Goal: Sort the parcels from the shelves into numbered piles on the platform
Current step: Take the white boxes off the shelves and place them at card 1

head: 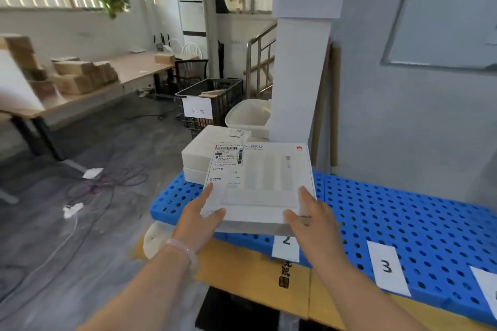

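- White box (258, 183) at frame centre, over tag 2 (286, 246) — my left hand (201, 219) and right hand (312, 220) pinch its near corners.
- Stacked boxes (199, 153) sit behind it; the platform (403, 217) by tag 3 (387, 267) is bare — early days, I judge.

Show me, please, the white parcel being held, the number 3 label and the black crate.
white parcel (266, 183): head view, middle of its top face.
number 3 label (387, 267): head view, on the written digit.
black crate (228, 105): head view, on its mesh front wall.
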Available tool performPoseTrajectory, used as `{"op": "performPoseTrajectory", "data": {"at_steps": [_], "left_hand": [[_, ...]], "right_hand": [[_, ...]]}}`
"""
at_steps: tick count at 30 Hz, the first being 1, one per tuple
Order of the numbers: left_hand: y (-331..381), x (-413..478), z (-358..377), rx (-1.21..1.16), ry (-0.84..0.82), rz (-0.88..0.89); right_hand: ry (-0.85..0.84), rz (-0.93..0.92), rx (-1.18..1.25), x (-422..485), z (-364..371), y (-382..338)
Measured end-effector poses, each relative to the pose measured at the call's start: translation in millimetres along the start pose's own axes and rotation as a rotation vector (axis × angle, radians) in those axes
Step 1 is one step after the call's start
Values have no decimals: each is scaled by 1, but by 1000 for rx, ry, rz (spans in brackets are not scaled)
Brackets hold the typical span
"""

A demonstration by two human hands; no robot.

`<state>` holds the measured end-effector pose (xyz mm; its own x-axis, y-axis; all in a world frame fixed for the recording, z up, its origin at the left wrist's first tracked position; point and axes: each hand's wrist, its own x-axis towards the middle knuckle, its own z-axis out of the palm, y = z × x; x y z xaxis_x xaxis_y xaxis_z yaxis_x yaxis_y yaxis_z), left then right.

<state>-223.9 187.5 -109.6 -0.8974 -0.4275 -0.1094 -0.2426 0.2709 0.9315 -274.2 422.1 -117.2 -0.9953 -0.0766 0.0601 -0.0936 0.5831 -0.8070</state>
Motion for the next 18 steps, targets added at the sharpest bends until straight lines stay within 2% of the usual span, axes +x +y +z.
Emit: {"op": "performPoseTrajectory", "data": {"at_steps": [10,18], "left_hand": [[22,131,-13,11,87,0],[30,226,-49,46,27,39]], "right_hand": [[-75,-70,46,142,45,-32],[-30,-39,87,207,97,-70]]}}
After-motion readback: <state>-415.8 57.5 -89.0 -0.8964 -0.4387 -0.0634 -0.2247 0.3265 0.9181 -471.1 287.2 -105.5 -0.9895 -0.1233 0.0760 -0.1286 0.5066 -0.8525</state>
